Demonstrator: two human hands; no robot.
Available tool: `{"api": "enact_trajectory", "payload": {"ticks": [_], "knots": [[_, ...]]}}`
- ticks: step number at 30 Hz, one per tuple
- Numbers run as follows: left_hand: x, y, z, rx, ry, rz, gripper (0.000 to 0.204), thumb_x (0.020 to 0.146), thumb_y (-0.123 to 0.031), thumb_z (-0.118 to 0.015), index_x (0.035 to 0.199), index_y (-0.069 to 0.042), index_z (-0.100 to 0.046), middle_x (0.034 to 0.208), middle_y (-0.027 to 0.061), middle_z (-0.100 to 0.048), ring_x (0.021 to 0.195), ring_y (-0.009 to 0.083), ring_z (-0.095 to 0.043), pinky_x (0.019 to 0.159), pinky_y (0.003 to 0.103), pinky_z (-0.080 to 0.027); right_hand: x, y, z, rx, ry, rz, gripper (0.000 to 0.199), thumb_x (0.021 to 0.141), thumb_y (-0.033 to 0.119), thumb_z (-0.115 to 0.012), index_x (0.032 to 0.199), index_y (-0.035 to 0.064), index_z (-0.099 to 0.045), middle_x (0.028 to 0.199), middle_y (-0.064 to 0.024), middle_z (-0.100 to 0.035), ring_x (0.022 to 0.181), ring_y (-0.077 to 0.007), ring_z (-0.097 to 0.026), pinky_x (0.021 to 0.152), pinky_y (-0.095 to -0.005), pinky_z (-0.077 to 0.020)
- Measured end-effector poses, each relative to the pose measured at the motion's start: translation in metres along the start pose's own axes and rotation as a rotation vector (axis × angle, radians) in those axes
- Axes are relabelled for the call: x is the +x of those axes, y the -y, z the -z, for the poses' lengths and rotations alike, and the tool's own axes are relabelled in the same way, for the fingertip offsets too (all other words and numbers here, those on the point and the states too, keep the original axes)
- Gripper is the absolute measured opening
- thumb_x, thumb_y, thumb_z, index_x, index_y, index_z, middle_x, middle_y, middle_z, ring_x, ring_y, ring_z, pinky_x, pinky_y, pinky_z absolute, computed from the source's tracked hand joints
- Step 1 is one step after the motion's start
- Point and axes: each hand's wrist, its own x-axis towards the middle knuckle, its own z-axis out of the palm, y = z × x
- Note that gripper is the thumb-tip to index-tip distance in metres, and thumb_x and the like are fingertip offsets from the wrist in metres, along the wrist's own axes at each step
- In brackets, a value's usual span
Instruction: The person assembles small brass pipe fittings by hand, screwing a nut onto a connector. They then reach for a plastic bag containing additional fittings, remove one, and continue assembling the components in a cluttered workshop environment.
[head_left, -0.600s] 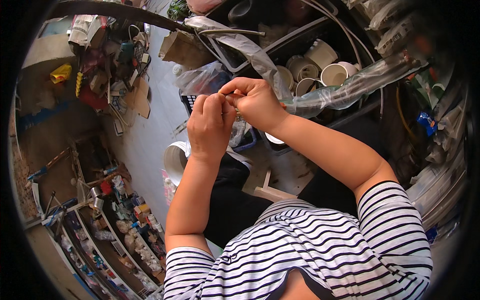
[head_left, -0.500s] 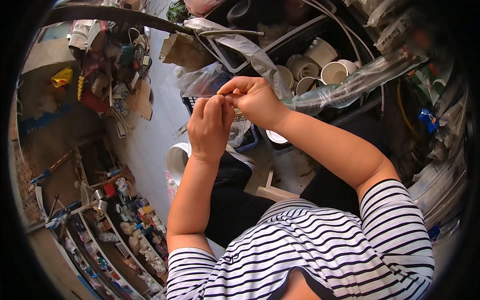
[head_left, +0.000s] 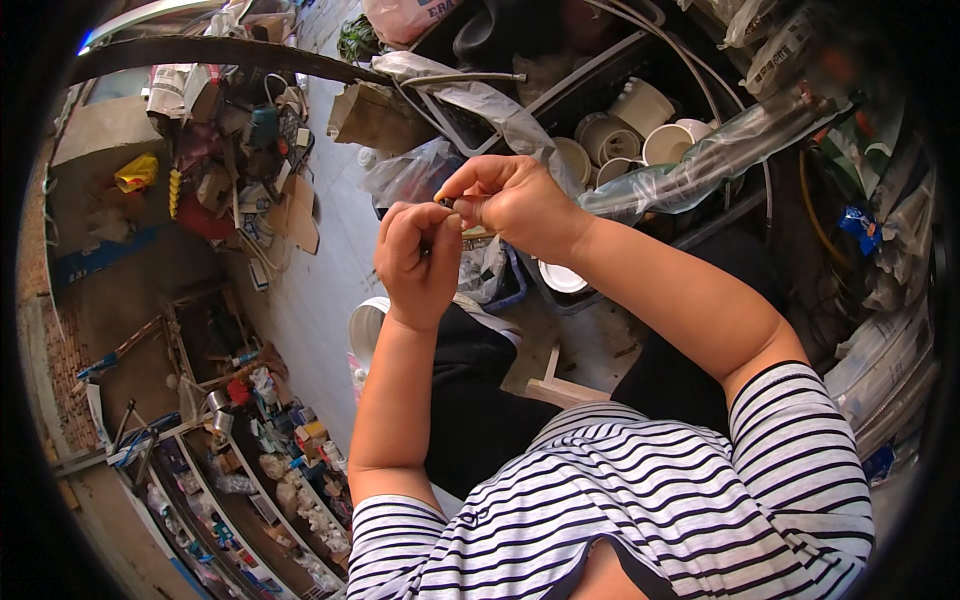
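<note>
Both hands meet in front of me, fingertip to fingertip, above the floor and my dark-clad legs. My left hand [head_left: 415, 262] is closed, with thumb and curled fingers pressed together. My right hand [head_left: 525, 205] pinches from the right, its index finger and thumb closed on a small dark piece [head_left: 447, 202]. That piece sits between the two hands' fingertips, too small and too covered to name. Whether the left fingers also hold part of it is hidden.
A black crate [head_left: 590, 75] ahead holds several white cylindrical fittings [head_left: 668, 146]. A plastic-wrapped tube [head_left: 690, 175] lies across it. Below stand a white bucket [head_left: 368, 325] and a wooden piece [head_left: 560, 388]. Shelves [head_left: 240, 480] full of small goods stand at the lower left.
The fingertips have shifted slightly, and the small dark piece shows more between them. My left fingers look more curled. The whole view has turned a little.
</note>
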Motion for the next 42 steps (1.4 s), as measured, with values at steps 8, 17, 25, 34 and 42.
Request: {"api": "enact_trajectory", "payload": {"ticks": [8,17,25,34,42], "knots": [[0.006,0.0,-0.002,-0.507,0.074,0.223,0.02,0.074,0.002,-0.066,0.09,-0.002,-0.056,0.065,-0.0041,-0.043,0.059,0.005,-0.039,0.052,0.017,-0.031,-0.003,0.007,0.001,0.035,0.007,-0.046,0.01,0.077,-0.002,-0.06,0.086,0.0005,-0.063,0.074,-0.0032,-0.06,0.067,-0.008,-0.053,0.063,-0.0214,-0.0447],[-0.005,-0.009,0.008,-0.623,-0.1,0.684,0.017,0.087,-0.011,-0.054,0.1,0.0,-0.053,0.064,-0.0038,-0.044,0.051,0.0019,-0.035,0.044,0.017,-0.026,-0.001,0.011,0.002,-0.019,-0.011,-0.054,0.014,0.078,-0.002,-0.056,0.089,0.0033,-0.064,0.073,-0.0016,-0.059,0.066,-0.0073,-0.053,0.063,-0.021,-0.0447],[-0.002,-0.019,0.007,-0.752,-0.099,0.813,0.009,0.086,-0.009,-0.055,0.091,-0.001,-0.055,0.059,-0.0064,-0.041,0.045,0.0,-0.03,0.039,0.015,-0.022,-0.001,0.008,0.001,-0.105,-0.005,-0.036,0.015,0.078,-0.003,-0.055,0.089,0.0033,-0.064,0.077,-0.0016,-0.06,0.07,-0.0062,-0.054,0.066,-0.0206,-0.0452],[-0.003,-0.008,0.019,-0.974,-0.037,1.011,0.012,0.085,-0.012,-0.058,0.089,-0.001,-0.058,0.063,-0.0035,-0.05,0.045,0.0013,-0.034,0.039,0.016,-0.025,-0.002,0.001,-0.004,-0.199,-0.026,0.059,0.015,0.078,-0.005,-0.056,0.089,0.0028,-0.064,0.078,-0.0004,-0.061,0.074,-0.0053,-0.054,0.067,-0.0196,-0.0449],[-0.003,-0.014,0.018,-0.793,-0.09,0.956,0.013,0.081,-0.01,-0.063,0.089,0.0,-0.061,0.066,-0.0013,-0.055,0.046,0.0013,-0.038,0.04,0.015,-0.027,-0.002,-0.009,-0.007,-0.279,-0.094,0.262,0.009,0.077,0.0,-0.06,0.084,0.0028,-0.064,0.075,-0.0031,-0.064,0.069,-0.007,-0.056,0.064,-0.0211,-0.0455]]}}
